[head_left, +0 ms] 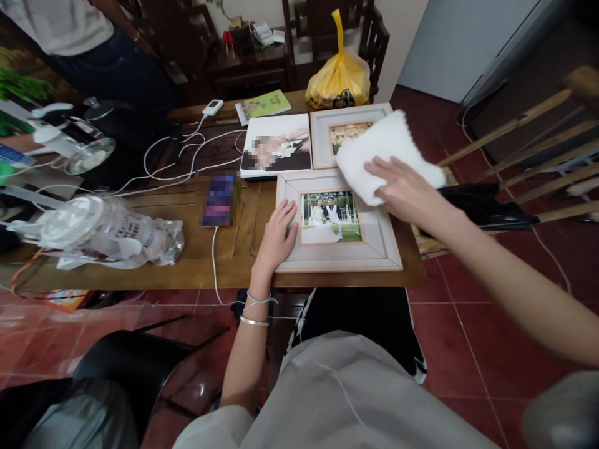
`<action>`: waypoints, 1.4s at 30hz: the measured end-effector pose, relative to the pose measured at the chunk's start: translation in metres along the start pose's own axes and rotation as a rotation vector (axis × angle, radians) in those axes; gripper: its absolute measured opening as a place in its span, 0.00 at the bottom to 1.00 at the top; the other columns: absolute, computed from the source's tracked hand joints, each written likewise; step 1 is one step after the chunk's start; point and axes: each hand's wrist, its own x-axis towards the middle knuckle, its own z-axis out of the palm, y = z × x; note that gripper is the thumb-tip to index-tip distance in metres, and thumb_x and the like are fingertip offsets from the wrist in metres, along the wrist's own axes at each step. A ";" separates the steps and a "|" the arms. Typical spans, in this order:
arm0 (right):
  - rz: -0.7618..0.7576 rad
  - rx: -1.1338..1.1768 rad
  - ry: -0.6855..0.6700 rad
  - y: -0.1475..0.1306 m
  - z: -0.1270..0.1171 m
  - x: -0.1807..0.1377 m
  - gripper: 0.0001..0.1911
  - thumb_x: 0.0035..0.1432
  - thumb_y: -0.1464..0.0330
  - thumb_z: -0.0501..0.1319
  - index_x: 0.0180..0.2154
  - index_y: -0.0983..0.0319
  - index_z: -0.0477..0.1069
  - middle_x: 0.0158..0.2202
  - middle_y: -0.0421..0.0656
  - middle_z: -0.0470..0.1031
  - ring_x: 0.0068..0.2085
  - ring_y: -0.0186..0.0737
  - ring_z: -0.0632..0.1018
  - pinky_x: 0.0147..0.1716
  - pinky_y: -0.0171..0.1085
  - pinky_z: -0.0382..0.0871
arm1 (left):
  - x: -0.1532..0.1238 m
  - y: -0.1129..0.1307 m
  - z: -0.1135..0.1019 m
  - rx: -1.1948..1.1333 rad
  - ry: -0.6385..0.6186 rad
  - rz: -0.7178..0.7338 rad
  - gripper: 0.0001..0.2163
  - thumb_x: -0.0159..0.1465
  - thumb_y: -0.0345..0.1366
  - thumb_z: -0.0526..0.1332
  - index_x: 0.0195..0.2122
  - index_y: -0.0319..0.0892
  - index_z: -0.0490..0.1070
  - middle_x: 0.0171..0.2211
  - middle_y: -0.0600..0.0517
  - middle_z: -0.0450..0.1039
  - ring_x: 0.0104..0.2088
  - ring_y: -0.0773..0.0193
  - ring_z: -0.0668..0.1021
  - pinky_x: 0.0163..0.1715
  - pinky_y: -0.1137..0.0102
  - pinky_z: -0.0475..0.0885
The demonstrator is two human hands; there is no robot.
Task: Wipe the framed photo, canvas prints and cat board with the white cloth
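Note:
My left hand (279, 236) lies flat with its fingers stretched on the left border of a white picture frame (344, 259), near the table's front edge. That frame holds a photo (330, 218) of a couple seated on grass. My right hand (403, 190) grips a folded white towel (381, 149), its thumb hidden. The towel is above the frame's upper right corner and covers part of a second white frame (321, 140) behind it. Whether the towel touches either frame, I cannot tell. Left of the second frame is a photo panel (278, 140), partly blurred out.
On the wooden table (253, 243) are a phone (218, 201) on a white cable, a green booklet (269, 105), a tied yellow bag (340, 78), and a plastic-wrapped cup (107, 231). Loose cables cross the left side. A person (88, 37) stands beyond the table.

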 end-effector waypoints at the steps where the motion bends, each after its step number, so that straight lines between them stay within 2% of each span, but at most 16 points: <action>1: -0.009 -0.016 -0.019 -0.007 0.009 0.007 0.18 0.54 0.85 0.54 0.38 0.68 0.80 0.63 0.58 0.71 0.66 0.62 0.69 0.64 0.64 0.63 | 0.000 0.000 0.000 0.005 -0.001 -0.006 0.20 0.73 0.34 0.54 0.66 0.43 0.66 0.68 0.43 0.65 0.72 0.51 0.62 0.69 0.43 0.60; 4: -0.027 -0.098 -0.022 -0.030 0.026 0.011 0.16 0.56 0.83 0.56 0.37 0.67 0.81 0.56 0.58 0.75 0.60 0.59 0.73 0.60 0.61 0.67 | 0.000 0.002 0.000 0.014 0.002 -0.016 0.20 0.73 0.34 0.54 0.65 0.43 0.66 0.68 0.42 0.66 0.72 0.50 0.62 0.69 0.44 0.61; 6: -0.049 -0.134 -0.029 -0.045 0.024 0.001 0.14 0.57 0.82 0.57 0.35 0.67 0.81 0.53 0.60 0.76 0.57 0.58 0.74 0.59 0.57 0.67 | 0.000 0.002 0.000 0.017 0.009 -0.016 0.20 0.73 0.34 0.54 0.65 0.43 0.67 0.68 0.42 0.66 0.72 0.50 0.63 0.69 0.45 0.61; 13: -0.083 0.052 -0.084 -0.105 -0.026 -0.064 0.11 0.46 0.81 0.62 0.27 0.62 0.79 0.44 0.58 0.79 0.48 0.57 0.79 0.51 0.50 0.75 | 0.000 0.002 0.001 0.054 0.023 -0.009 0.20 0.75 0.36 0.53 0.66 0.41 0.65 0.68 0.41 0.65 0.72 0.52 0.63 0.71 0.48 0.61; 16: -0.057 0.144 -0.073 -0.122 -0.035 -0.081 0.13 0.44 0.81 0.61 0.28 0.61 0.80 0.48 0.57 0.80 0.50 0.57 0.80 0.52 0.50 0.76 | 0.000 0.002 0.001 0.066 0.016 0.003 0.20 0.75 0.37 0.52 0.67 0.42 0.64 0.69 0.41 0.64 0.72 0.52 0.62 0.71 0.48 0.60; 20: 0.019 0.151 -0.029 -0.110 -0.015 -0.073 0.17 0.47 0.82 0.59 0.36 0.65 0.81 0.57 0.60 0.76 0.58 0.61 0.77 0.59 0.54 0.73 | 0.000 0.002 -0.003 0.065 -0.021 0.018 0.21 0.75 0.38 0.53 0.67 0.39 0.63 0.69 0.39 0.63 0.72 0.52 0.62 0.71 0.49 0.59; 23: 0.108 0.121 0.006 -0.079 0.012 -0.045 0.18 0.49 0.83 0.58 0.39 0.68 0.81 0.61 0.63 0.72 0.63 0.65 0.72 0.62 0.59 0.69 | 0.000 0.001 -0.005 0.061 -0.048 0.017 0.22 0.75 0.38 0.53 0.68 0.38 0.63 0.70 0.38 0.62 0.73 0.51 0.61 0.71 0.49 0.59; 26: 0.170 0.069 0.023 -0.044 0.032 -0.009 0.19 0.51 0.84 0.56 0.41 0.69 0.80 0.65 0.62 0.67 0.67 0.66 0.68 0.63 0.62 0.66 | 0.000 0.000 -0.005 0.050 -0.052 0.027 0.21 0.75 0.39 0.54 0.68 0.41 0.63 0.70 0.41 0.62 0.73 0.51 0.60 0.71 0.48 0.58; 30: 0.084 -0.044 -0.023 -0.021 0.037 0.018 0.18 0.55 0.84 0.54 0.40 0.69 0.80 0.64 0.61 0.69 0.66 0.64 0.68 0.62 0.64 0.64 | 0.000 -0.003 -0.001 0.026 -0.005 0.021 0.20 0.75 0.39 0.54 0.67 0.43 0.65 0.69 0.43 0.64 0.72 0.51 0.62 0.71 0.47 0.59; 34: -0.022 -0.076 -0.088 -0.045 0.020 -0.002 0.15 0.58 0.81 0.57 0.38 0.69 0.82 0.60 0.62 0.73 0.61 0.63 0.73 0.62 0.59 0.66 | 0.000 -0.002 0.002 0.010 0.035 0.008 0.20 0.75 0.38 0.54 0.66 0.43 0.65 0.68 0.42 0.66 0.71 0.52 0.64 0.71 0.47 0.60; 39: -0.083 -0.036 -0.095 -0.103 -0.017 -0.055 0.09 0.53 0.79 0.62 0.31 0.67 0.82 0.56 0.64 0.76 0.55 0.64 0.78 0.57 0.54 0.72 | 0.000 0.003 0.000 0.014 0.029 -0.008 0.20 0.75 0.39 0.53 0.66 0.41 0.65 0.68 0.41 0.66 0.72 0.52 0.63 0.71 0.48 0.59; 42: -0.093 0.050 -0.077 -0.123 -0.033 -0.075 0.09 0.49 0.79 0.62 0.28 0.65 0.81 0.54 0.64 0.77 0.53 0.63 0.80 0.54 0.53 0.75 | 0.000 0.005 -0.001 0.024 0.021 -0.005 0.20 0.75 0.39 0.53 0.66 0.41 0.65 0.68 0.41 0.66 0.72 0.52 0.63 0.71 0.48 0.59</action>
